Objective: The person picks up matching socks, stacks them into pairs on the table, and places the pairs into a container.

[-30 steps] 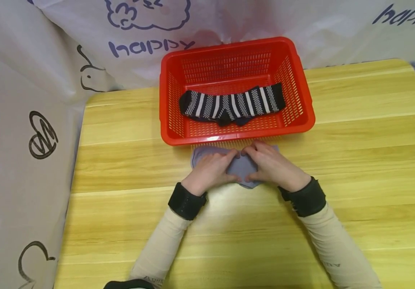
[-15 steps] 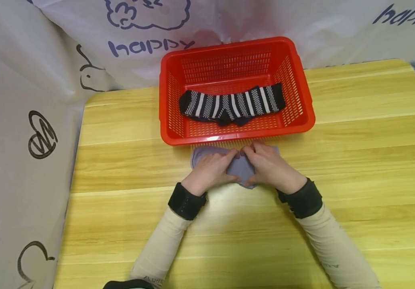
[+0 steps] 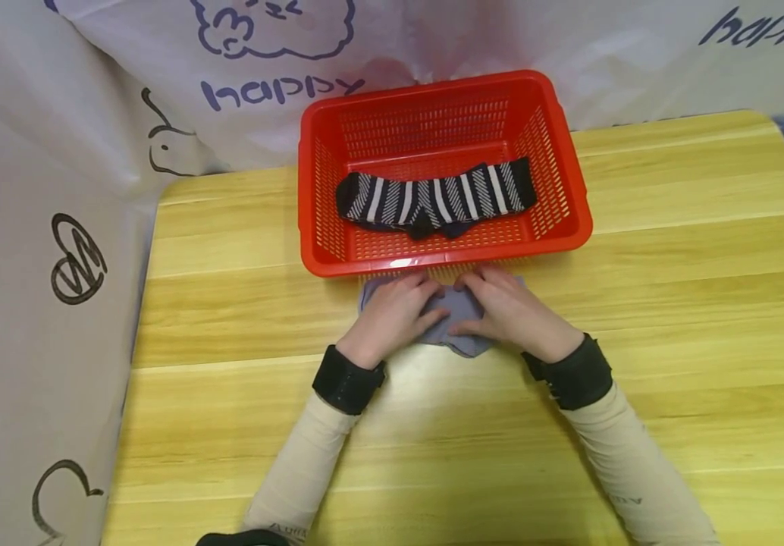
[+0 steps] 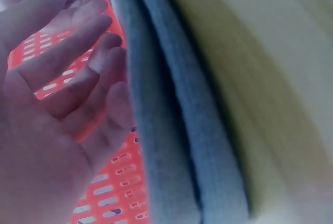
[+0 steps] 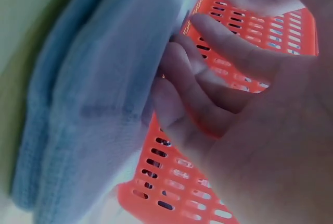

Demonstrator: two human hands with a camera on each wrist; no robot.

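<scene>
Flat on the table in front of the basket lies a pair of grey-blue socks [image 3: 463, 305], one layer over another. My left hand [image 3: 387, 317] rests over their left part, thumb spread from relaxed fingers. Over the right part, my right hand [image 3: 516, 315] also has its thumb apart, and its fingertips are close to the left hand's. Bent fingertips [image 4: 117, 101] touch the sock edge in the left wrist view. In the right wrist view, the fingertips [image 5: 166, 96] meet the edge of the layered socks too. Both hands partly hide the socks.
A red perforated basket [image 3: 446, 262] stands right behind the hands, against a white sheet [image 3: 160, 45] with drawings. Inside it lie black-and-white striped socks [image 3: 426, 201] with dark fabric beneath. The wooden table [image 3: 228, 303] extends to both sides.
My left hand has shifted slightly up and left, and its thumb has drawn back over the socks. My right thumb has moved left across them. The basket stays in place.
</scene>
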